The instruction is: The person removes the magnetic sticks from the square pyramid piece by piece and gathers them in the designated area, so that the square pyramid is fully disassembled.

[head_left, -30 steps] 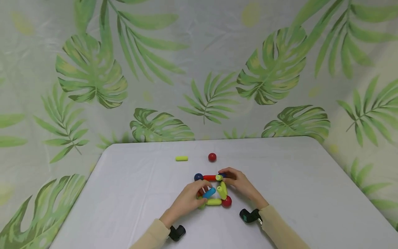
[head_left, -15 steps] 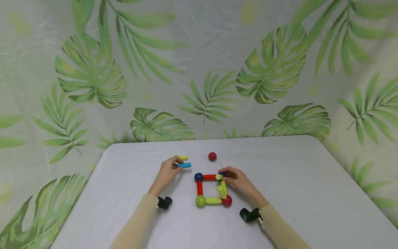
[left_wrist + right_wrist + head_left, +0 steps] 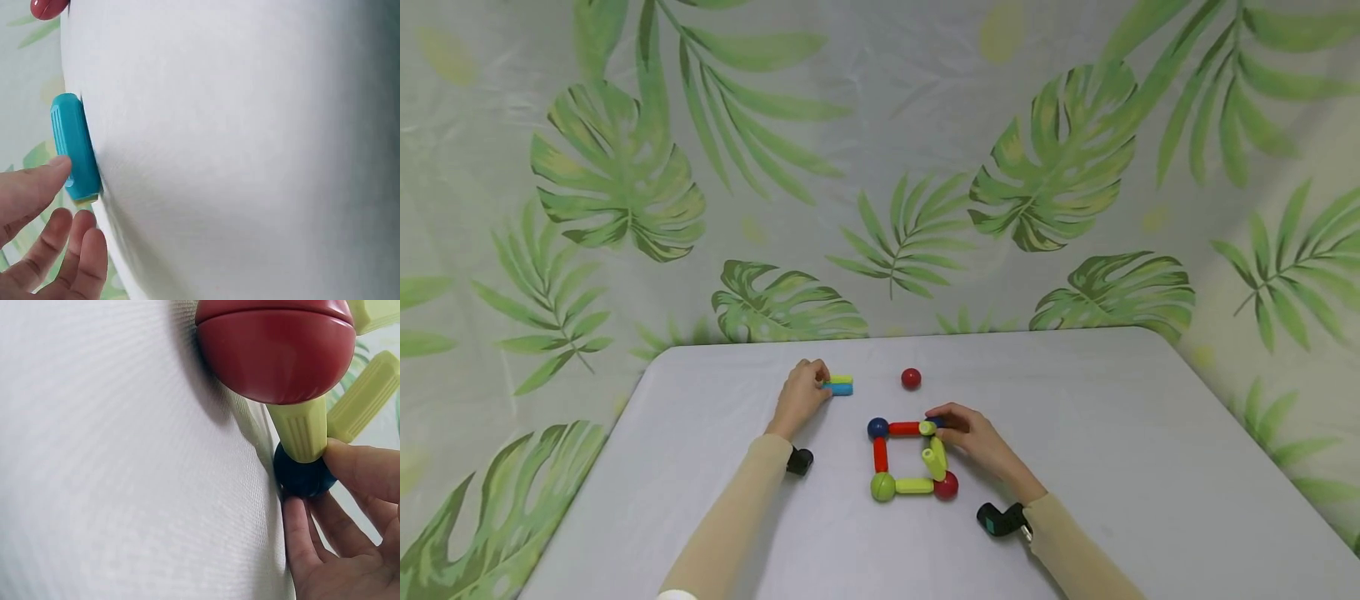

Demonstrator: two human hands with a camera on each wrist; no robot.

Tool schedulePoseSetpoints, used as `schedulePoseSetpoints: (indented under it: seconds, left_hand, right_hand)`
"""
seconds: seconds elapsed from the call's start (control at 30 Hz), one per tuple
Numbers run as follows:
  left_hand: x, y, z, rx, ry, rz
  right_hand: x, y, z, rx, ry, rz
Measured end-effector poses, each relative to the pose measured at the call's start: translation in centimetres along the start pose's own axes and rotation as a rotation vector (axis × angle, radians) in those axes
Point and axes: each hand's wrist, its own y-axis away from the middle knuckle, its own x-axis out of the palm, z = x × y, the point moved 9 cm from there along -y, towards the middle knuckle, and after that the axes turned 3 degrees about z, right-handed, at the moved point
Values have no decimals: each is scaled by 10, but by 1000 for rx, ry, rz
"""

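Note:
My left hand (image 3: 797, 398) is at the far left of the table, beside a blue magnetic rod (image 3: 839, 389). In the left wrist view its thumb touches that rod, while the other fingers stand apart from it. A yellow-green rod (image 3: 841, 379) lies just behind the blue one. With thumb and fingers, my right hand (image 3: 981, 442) grips a dark blue ball (image 3: 303, 475) at the far right corner of a square of rods and balls. Its other corners are a blue ball (image 3: 877, 428), a green ball (image 3: 883, 487) and a red ball (image 3: 946, 485).
A loose red ball (image 3: 912, 378) lies behind the square. Red rods (image 3: 881, 455) form its left and far sides, and a yellow-green rod (image 3: 913, 486) its near side. Two more yellow-green rods (image 3: 934, 463) rise from the right corners. A leaf-print cloth (image 3: 895, 242) hangs behind the white table.
My left hand has carried the blue rod from the square to the far left, set it down beside the yellow-green rod and loosened its fingers. The right hand stays at its corner.

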Motion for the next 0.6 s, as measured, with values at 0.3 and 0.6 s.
schedulePoseSetpoints:
  seconds: [0.3,0.6]
  left_hand:
    - [42,41,-104,444,333,297]
    - [74,60,-132,489,236,303]
  right_hand:
    - [-3,-5,-15,-32,-1,10]
    - [-1,-14,-36,-47,-27,16]
